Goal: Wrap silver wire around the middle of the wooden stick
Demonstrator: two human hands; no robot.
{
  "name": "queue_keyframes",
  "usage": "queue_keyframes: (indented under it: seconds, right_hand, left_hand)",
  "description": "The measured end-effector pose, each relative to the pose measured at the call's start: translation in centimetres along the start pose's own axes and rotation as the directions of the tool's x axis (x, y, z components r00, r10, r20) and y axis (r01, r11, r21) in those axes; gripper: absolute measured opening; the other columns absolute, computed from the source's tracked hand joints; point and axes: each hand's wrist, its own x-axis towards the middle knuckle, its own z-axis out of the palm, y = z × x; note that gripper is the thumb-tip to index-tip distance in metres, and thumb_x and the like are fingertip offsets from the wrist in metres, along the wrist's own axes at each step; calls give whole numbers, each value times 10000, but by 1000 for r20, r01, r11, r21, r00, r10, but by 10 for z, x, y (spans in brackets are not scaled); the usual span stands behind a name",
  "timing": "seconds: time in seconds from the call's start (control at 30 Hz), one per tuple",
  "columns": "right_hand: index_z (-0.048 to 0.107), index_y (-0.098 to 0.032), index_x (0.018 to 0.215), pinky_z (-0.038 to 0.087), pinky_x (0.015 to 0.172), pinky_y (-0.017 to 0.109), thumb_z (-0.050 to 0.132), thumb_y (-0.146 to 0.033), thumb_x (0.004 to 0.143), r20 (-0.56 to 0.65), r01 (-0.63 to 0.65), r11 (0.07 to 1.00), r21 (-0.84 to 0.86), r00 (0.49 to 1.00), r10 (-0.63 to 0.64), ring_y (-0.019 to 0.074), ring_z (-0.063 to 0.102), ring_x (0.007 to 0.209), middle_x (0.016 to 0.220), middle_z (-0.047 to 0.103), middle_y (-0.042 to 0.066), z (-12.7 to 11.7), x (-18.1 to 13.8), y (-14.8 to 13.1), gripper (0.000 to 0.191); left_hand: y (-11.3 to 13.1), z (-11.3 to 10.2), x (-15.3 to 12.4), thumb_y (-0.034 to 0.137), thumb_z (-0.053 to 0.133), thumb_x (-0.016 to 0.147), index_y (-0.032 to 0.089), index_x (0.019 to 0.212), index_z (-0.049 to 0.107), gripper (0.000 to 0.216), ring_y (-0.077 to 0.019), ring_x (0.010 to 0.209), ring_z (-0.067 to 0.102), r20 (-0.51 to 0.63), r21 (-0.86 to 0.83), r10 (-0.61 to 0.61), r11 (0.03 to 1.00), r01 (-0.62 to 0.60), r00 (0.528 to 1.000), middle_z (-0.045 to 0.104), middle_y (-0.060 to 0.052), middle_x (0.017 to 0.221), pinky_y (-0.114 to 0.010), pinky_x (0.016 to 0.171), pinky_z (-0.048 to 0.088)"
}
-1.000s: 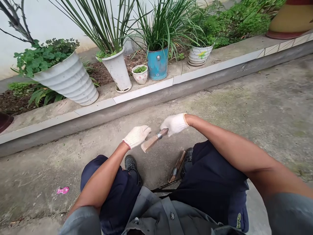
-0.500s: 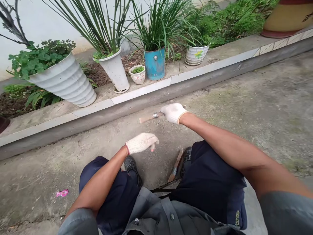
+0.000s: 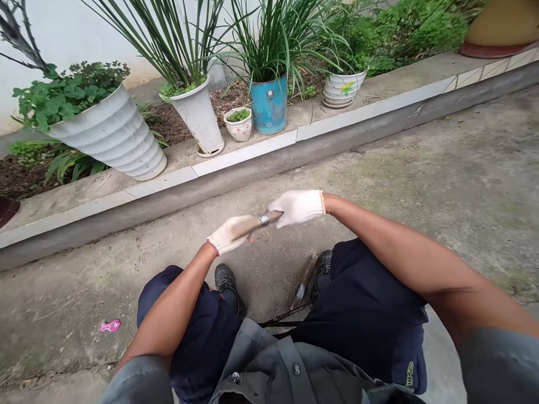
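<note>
My right hand [image 3: 298, 207], in a white knit glove, is closed round one end of a short wooden stick [image 3: 273, 216] with shiny wire wound about its middle. The stick's other end, smeared by motion, crosses in front of my left hand [image 3: 225, 234]. That hand wears a similar glove with a red cuff edge. Its fingers are partly hidden and blurred, so I cannot tell whether they grip the stick. Another wire-bound wooden stick [image 3: 304, 283] lies on the concrete beside my right shoe [image 3: 323, 270].
Ahead runs a low tiled ledge [image 3: 244, 160] bearing a ribbed white pot [image 3: 115, 134], a tall white pot [image 3: 200, 120], a small pot [image 3: 239, 130], a blue bucket [image 3: 269, 109] and a bowl-shaped pot [image 3: 343, 90]. A pink object [image 3: 110, 325] lies on the ground at left.
My right hand has come slightly nearer, and the stick now overlaps my left hand. The left hand has risen a little and shifted left. The view has moved slightly.
</note>
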Motion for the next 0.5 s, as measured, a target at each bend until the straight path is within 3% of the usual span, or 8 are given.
queue_keyframes:
  seconds: [0.1,0.2,0.33,0.5]
  right_hand:
    - [695,-214,976,329,591,251,622,-464,851,-247,-105,994,-8,964,100,133,556,647,762,674,-12,-9,5,3,289]
    - [701,-213,1013,352,607,260,589,-440,887,-382,-251,966,-68,900,207,169,619,717,853,720,38,-11,12,13,283]
    - [726,-199,1061,418,684,302,562,-284,909,-389,-401,894,-201,870,303,238,693,823,931,753,114,-7,19,24,239]
    - [761,-126,1030,468,831,394,645,-201,854,-265,-382,817,-433,920,289,317,706,984,965,755,195,6,29,29,223]
  left_hand:
    - [10,8,-1,471,306,1082,184,898,687,512,-182,770,683,24,-165,54,985,-50,998,721,-26,725,-273,819,504]
    - [15,15,-2,451,299,1085,184,938,685,492,-174,818,695,67,-255,136,960,-115,988,730,-13,729,-271,879,501]
    - [16,22,-2,452,350,1060,192,988,685,430,-167,763,680,178,-201,135,975,-98,975,719,5,707,-256,804,497]
    - [11,16,-2,481,387,1025,204,1040,712,427,-157,629,659,180,-125,-15,991,38,984,681,27,707,-250,648,469]
